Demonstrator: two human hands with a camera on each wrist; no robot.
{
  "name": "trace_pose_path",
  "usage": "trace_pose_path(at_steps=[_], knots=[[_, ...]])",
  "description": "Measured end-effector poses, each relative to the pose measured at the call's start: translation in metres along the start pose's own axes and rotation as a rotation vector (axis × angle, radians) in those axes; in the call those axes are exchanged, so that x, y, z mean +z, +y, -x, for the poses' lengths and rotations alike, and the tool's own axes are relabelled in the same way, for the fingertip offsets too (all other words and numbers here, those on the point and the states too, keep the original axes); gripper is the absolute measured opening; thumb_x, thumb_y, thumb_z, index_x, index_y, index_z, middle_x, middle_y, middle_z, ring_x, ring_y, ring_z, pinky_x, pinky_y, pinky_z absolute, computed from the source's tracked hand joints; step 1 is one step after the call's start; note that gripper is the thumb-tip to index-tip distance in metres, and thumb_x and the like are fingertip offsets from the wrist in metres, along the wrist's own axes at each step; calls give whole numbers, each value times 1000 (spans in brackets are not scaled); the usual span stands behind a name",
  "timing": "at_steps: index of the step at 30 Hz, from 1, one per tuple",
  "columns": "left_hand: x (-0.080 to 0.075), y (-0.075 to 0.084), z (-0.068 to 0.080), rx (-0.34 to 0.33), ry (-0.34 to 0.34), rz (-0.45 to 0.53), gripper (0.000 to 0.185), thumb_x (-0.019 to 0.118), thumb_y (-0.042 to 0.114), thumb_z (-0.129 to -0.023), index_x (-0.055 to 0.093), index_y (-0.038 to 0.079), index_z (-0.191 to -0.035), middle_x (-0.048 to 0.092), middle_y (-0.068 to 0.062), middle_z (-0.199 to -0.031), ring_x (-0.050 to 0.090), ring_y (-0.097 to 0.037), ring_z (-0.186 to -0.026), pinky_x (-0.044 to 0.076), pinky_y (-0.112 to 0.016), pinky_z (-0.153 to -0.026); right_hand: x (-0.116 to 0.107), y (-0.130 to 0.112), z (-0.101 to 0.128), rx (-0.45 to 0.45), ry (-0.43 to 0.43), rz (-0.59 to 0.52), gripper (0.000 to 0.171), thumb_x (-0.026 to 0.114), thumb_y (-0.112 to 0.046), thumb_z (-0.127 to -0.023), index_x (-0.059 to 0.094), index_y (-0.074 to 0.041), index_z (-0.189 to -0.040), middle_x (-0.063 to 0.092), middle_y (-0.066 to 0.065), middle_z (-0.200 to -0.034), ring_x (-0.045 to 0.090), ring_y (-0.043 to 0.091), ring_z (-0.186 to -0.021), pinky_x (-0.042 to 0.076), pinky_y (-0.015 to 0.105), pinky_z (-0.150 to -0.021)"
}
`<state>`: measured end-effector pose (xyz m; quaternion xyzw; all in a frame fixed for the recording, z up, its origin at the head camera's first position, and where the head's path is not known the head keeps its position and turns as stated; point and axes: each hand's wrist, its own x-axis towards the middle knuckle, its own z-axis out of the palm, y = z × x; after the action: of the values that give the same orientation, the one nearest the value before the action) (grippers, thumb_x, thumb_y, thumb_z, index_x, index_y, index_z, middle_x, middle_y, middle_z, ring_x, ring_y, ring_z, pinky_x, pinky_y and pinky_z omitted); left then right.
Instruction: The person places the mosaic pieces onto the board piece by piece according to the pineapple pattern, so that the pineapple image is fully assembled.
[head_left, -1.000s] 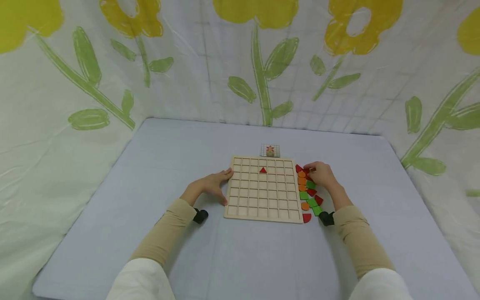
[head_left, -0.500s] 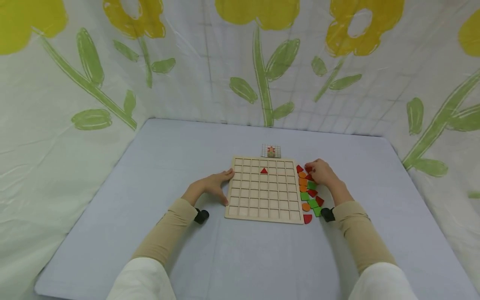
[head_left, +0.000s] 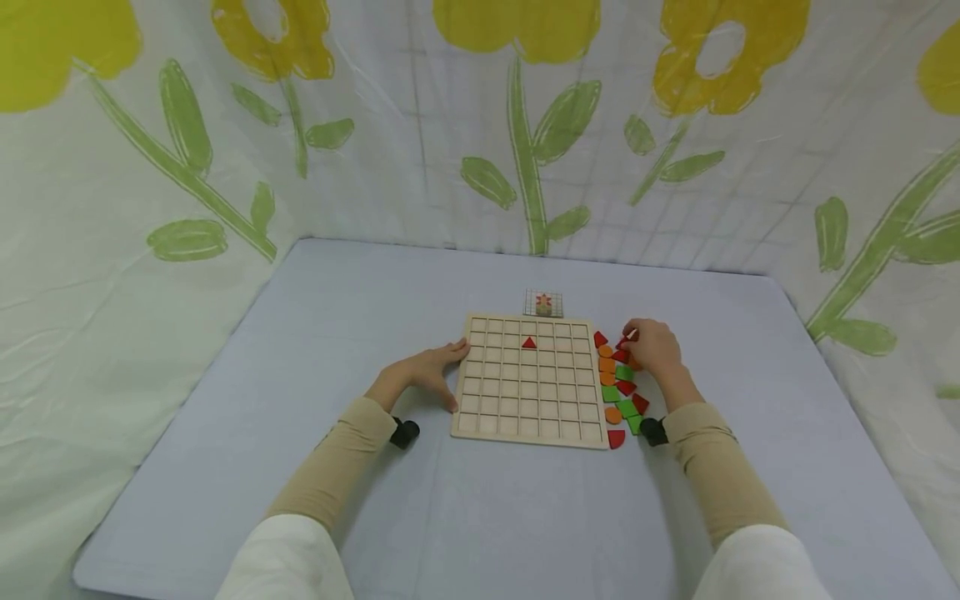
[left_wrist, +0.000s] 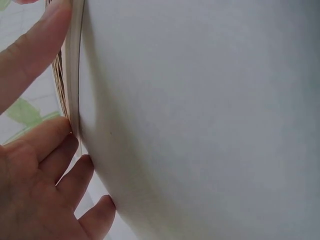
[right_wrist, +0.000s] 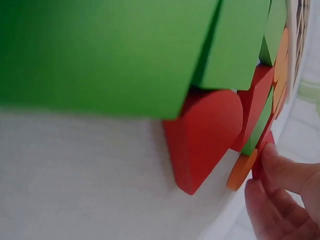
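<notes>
We find the right hand [head_left: 654, 343] pinching a red piece [head_left: 622, 342], right of the board's [head_left: 528, 387] far half; the left hand [head_left: 427, 368], fingers spread, touches the left edge.

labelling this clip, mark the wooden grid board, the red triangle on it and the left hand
wooden grid board [head_left: 528, 389], head view, a bare cell
red triangle [head_left: 529, 343], head view, its middle
left hand [head_left: 425, 368], head view, back of the hand
</notes>
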<state>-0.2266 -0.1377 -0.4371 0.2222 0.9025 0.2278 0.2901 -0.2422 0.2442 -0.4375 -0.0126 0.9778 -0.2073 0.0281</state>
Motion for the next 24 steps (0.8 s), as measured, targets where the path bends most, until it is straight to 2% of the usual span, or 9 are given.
trace_pose_path(at_steps=[4,8,11,15,19,24], knots=[[0,0,0,0,-3,-4,111,86,22,-73,14,5,-155,4,-11,-162,6,-32,-148,11,-48,-118,-1,1,2,1,28,-47,21,62,-5,-93,66,9,-108,66,26,-96,60,34,-77,51,40,-63],[0,-2,-2,9,-1,-15,111,86,22,-73,14,4,-155,5,-12,-162,6,-33,-148,12,-48,-118,-2,-1,3,28,53,-100,21,62,-6,-93,66,8,-108,66,27,-98,60,34,-78,51,40,-64],[1,-3,-3,12,-1,-23,111,86,23,-73,14,4,-155,5,-12,-162,7,-32,-148,12,-48,-118,1,-5,4,78,93,-195,24,62,-8,-94,66,6,-113,66,28,-102,60,36,-82,52,40,-68],[1,-3,-3,11,-4,-23,111,86,24,-73,14,4,-155,5,-11,-162,6,-32,-148,12,-48,-118,8,-13,2,117,126,-379,28,63,-10,-95,66,6,-118,66,28,-106,64,37,-86,54,34,-71],[1,-3,-2,11,0,-18,111,86,24,-73,14,4,-155,5,-12,-162,7,-32,-148,12,-48,-118,16,-23,1,112,76,-498,30,66,-12,-93,67,5,-117,66,27,-110,64,36,-93,54,34,-77],[0,-1,0,17,-1,10,111,86,23,-73,14,3,-155,4,-12,-162,6,-33,-148,12,-49,-117,22,-37,2,93,-22,-573,36,71,-10,-88,64,7,-120,62,28,-119,56,40,-109,50,45,-89]])
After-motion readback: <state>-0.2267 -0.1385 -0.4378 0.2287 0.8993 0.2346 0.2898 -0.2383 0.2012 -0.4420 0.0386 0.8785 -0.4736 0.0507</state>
